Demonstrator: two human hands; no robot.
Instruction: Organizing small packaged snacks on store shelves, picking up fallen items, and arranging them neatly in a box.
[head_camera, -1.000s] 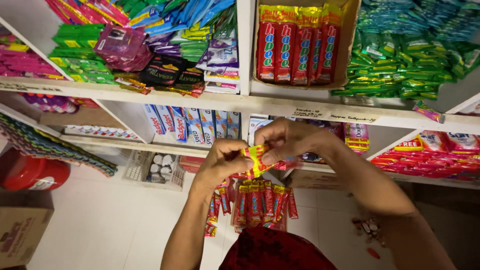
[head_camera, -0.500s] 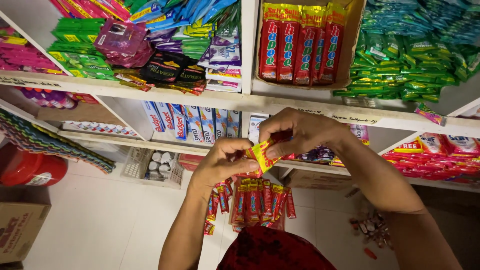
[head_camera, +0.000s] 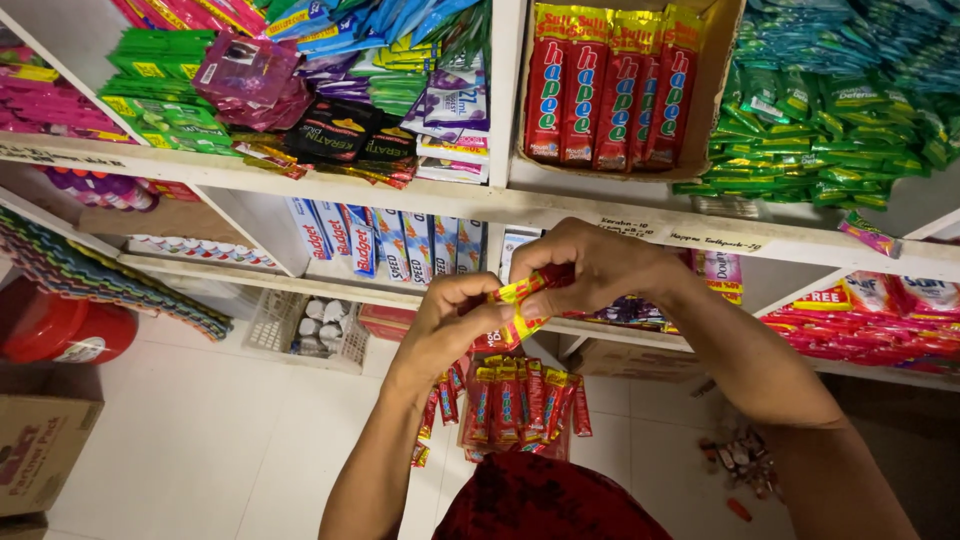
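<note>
Both my hands meet in the middle of the view, pinching the top of a strip of small red and yellow sachets (head_camera: 515, 400). My left hand (head_camera: 450, 325) grips the yellow top edge from the left, and my right hand (head_camera: 590, 265) holds the same spot from the right. The rest of the strip hangs down below my hands in a bunch of several sachets. Behind them runs the edge of a white shelf (head_camera: 560, 210) with paper labels on it.
A cardboard box of red and yellow sachets (head_camera: 610, 90) sits on the upper shelf, green packets (head_camera: 820, 130) right of it, mixed sachets (head_camera: 330, 110) to the left. Blue packets (head_camera: 400, 245) line the lower shelf. A red bucket (head_camera: 60, 330) and carton (head_camera: 40, 440) stand on the floor.
My hands have stayed together on the strip's top, shifting slightly down and right in view. The hanging sachets swing a little.
</note>
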